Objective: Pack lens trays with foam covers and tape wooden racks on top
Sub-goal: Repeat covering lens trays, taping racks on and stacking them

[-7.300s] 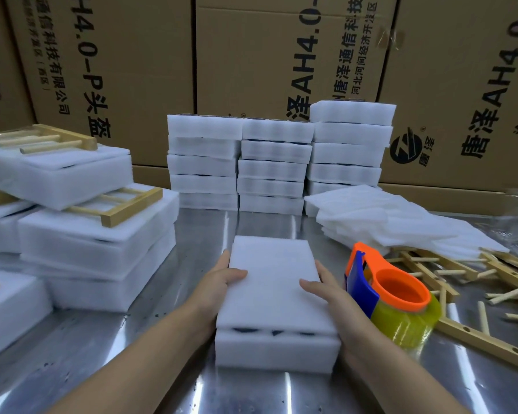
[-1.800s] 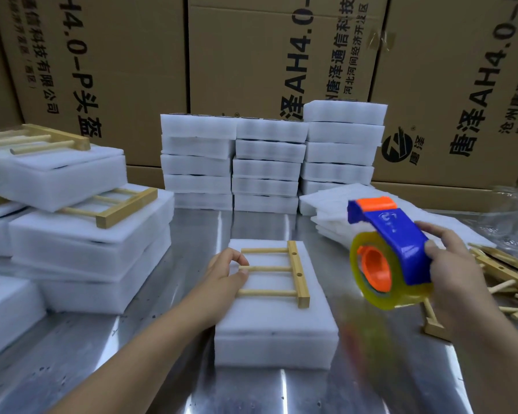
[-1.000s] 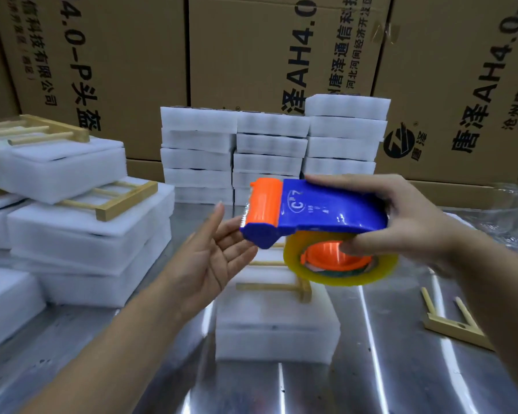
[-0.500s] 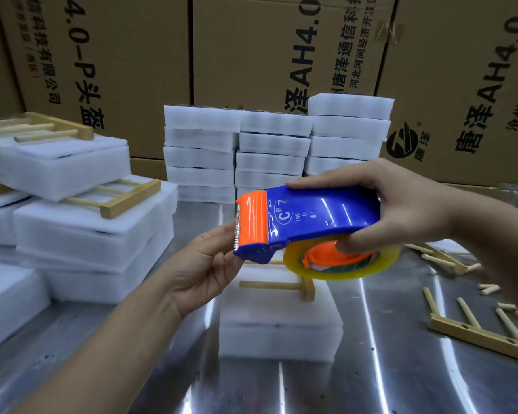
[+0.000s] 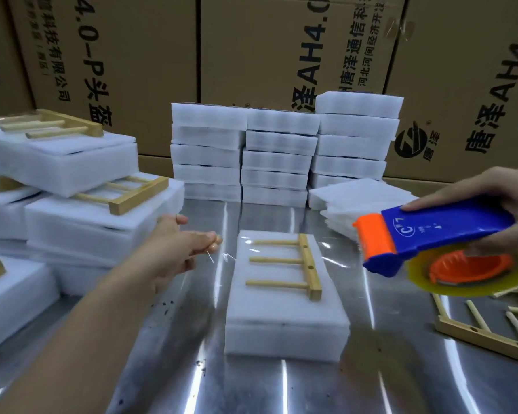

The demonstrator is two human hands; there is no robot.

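Behind everything, the wall of cardboard boxes (image 5: 251,55), and in front of you the steel table (image 5: 281,383) shining under the light. At the back edge stand three stacks of foam trays (image 5: 278,162), with a loose pile of foam covers (image 5: 356,195) just to their right. On your left, finished packs (image 5: 96,228) are heaped, each with a rack on top. Dead centre sits the covered tray (image 5: 284,333), flat on the table, its foam cover on and the wooden rack (image 5: 308,264) lying on the far half, rail to the right, three dowels pointing left. Your right hand (image 5: 497,198) grips the tape dispenser (image 5: 437,234), held in the air right of the tray, orange blade end facing left. Your left hand (image 5: 180,249) is out to the tray's left, fingertips pinching the end of the clear tape (image 5: 335,261), which stretches across above the rack. Loose rack pieces (image 5: 476,333) lie at the far right.
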